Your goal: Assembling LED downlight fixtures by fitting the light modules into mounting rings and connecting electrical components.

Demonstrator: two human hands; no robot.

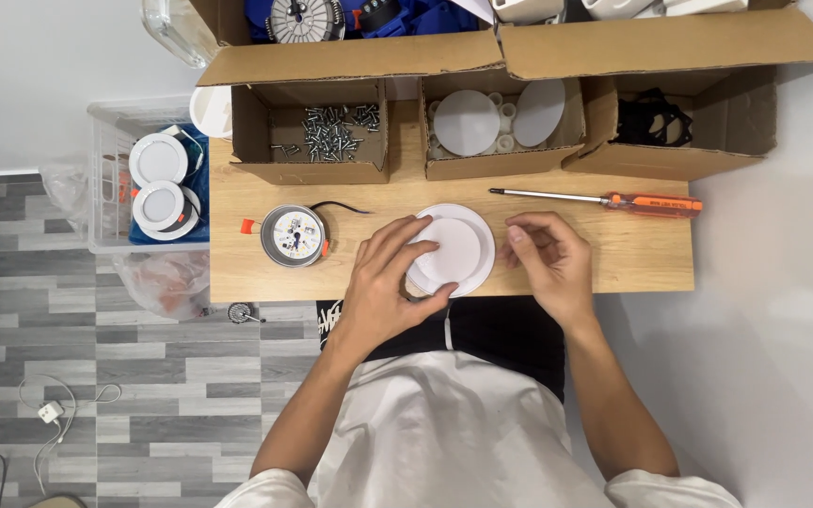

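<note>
Hands meet over a round white lamp cover lying flat near the front edge of the wooden tabletop; your left hand grips it from about 8 o'clock, fingers spread over its top face and thumb pressed against its near rim, so that hand is clamped on the cover; your right hand rests just beside the cover at 3 o'clock, fingers loosely curled, thumb tip close to the rim; whether it touches the rim you cannot tell, and it holds nothing.

At 9 o'clock from the cover lies a round metal lamp body with orange clips and a short dark wire, apart from your left hand; at 1 o'clock lies an orange-handled screwdriver, its shaft pointing towards 9 o'clock; along the far edge stand three open cardboard boxes: one with screws at 11 o'clock, one with white discs at 12 o'clock, one with black parts at 1 o'clock; off the tabletop at 9 o'clock a clear plastic crate holds finished white lamps.
</note>
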